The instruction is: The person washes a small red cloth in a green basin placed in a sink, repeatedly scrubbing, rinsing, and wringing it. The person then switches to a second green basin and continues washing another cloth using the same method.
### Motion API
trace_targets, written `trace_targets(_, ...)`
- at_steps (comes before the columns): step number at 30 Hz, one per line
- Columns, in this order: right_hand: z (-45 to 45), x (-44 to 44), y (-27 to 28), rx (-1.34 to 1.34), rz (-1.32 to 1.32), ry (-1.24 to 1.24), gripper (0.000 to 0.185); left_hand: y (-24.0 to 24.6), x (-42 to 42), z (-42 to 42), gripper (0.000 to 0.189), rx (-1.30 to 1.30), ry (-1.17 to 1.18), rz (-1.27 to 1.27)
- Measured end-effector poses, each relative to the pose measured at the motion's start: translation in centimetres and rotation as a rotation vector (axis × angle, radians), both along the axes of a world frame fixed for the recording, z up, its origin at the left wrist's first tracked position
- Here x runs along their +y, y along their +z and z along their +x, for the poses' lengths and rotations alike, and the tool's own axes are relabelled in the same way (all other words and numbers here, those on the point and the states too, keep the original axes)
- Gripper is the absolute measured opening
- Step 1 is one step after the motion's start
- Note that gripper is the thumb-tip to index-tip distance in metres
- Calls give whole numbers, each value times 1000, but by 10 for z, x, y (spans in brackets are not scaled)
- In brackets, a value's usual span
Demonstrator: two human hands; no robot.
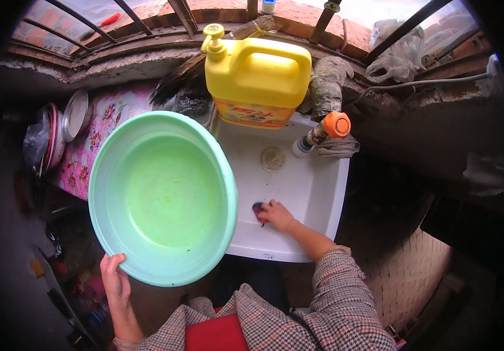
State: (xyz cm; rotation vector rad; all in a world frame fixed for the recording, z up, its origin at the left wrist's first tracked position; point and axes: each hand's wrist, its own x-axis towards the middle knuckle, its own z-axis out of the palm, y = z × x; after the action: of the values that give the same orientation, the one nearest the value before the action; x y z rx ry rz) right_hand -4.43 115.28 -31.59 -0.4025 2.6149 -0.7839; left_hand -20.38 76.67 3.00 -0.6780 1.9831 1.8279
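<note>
My left hand (116, 276) grips the near-left rim of a mint-green plastic basin (111, 197). The basin overlaps the left side of a white sink (296, 188), and its pale green inside shows a few tiny specks. Down in the sink, toward its front, my right hand (277, 216) has its fingers around a small dark and reddish object (257, 207). Blur and the fingers hide what that object is. Beyond that hand lies the round drain (272, 159), with a few dark specks near it.
A yellow pump jug (258, 79) stands at the sink's back edge. Right of it rise a tap with an orange knob (336, 125) and a cloth-wrapped pipe (327, 85). A broom (182, 79), a floral-covered table (103, 127) and stacked bowls (57, 140) are left. Window bars (133, 17) run behind.
</note>
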Motion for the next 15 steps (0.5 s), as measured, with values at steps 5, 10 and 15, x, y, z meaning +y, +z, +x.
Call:
trace_targets(5,-57,29,-32,257,305,-682,19,-2,11,-6,38,-14,-43,5)
trace_targets(10,-89,108,-4,312,370,-941,33,-3,14,-8,38,-29,-62,13)
trace_targets(15,-57,130,-54,-27,400,-1062,62,-9,9,-8,39,-30,-58,34)
